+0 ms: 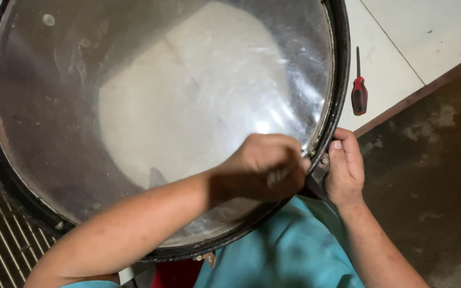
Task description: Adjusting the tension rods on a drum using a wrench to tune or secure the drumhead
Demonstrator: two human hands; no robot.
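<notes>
Drum point(134, 106), large and round, fills most of the head view, lying flat with its clear skin facing up and its black rim point(342, 80) running around it. Both hands meet at the rim's near right edge. The left hand point(265, 165) reaches over the skin from the inside, fingers curled into a closed grip on something small and metallic at the rim; what exactly it pinches is hidden under the knuckles. The right hand point(345, 168) comes from outside, its grip wrapped shut around the rim, thumb on top beside a small bolt point(325, 159) on the hoop.

The skin is transparent, scuffed and smeared, with bright glare on its right half; pale floor shows through it. The rim is dark, worn, with small fittings spaced along it.

A red-and-black screwdriver point(358, 90) lies on the pale tiled floor point(401, 48), well apart from the hands, beyond the rim. Lower right is a dark, stained surface point(433, 176); lower left, a metal grating point(1, 240). Teal clothing point(284, 250) shows between the forearms.
</notes>
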